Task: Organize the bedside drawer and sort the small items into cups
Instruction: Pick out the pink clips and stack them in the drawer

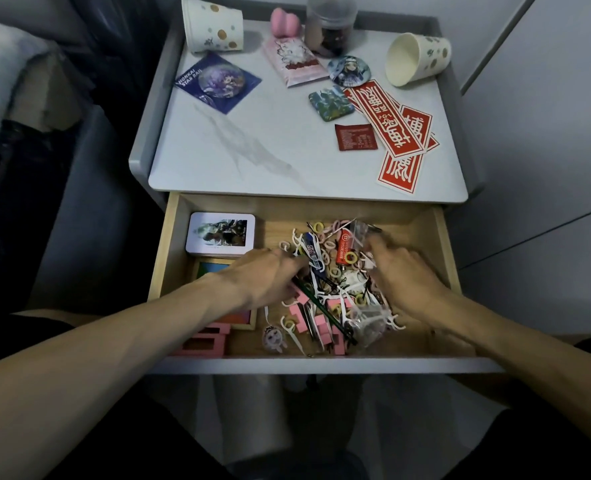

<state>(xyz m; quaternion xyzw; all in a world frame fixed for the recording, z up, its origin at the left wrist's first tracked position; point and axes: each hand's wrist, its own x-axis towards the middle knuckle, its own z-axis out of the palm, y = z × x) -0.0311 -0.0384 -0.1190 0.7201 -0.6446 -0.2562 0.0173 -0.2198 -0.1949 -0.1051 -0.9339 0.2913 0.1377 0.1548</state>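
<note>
Both arms are down in the open drawer (447,244), which sits at 6 o'clock from the table (252,161). The left hand (266,278) comes in from 8 o'clock and its fingers dip into the near-left edge of the jumble of small items (335,271); the tips are blurred and buried among the bits, so I cannot tell whether they are pinching anything. The right hand (405,275) comes in from 4 o'clock and lies on the right side of the same heap, fingers stretched loosely toward 11 o'clock, with nothing visibly grasped. The heap fills the middle of the drawer: white floss picks, little coloured rings, a red lighter (344,251) at its 12 o'clock, a green pencil (322,308) slanting across pink blocks at 6 o'clock, and a clear plastic bag (367,323) at 5 o'clock. A white tin (221,233) sits in the drawer's 10 o'clock corner. Up on the table, the two paper cups both lie tipped on their sides: the left cup (214,26) at 11 o'clock, the right cup (419,58) at 1 o'clock with its mouth facing the camera. Between them stands a dark jar (328,26), and red stickers (391,123) fan out at 3 o'clock.
</note>
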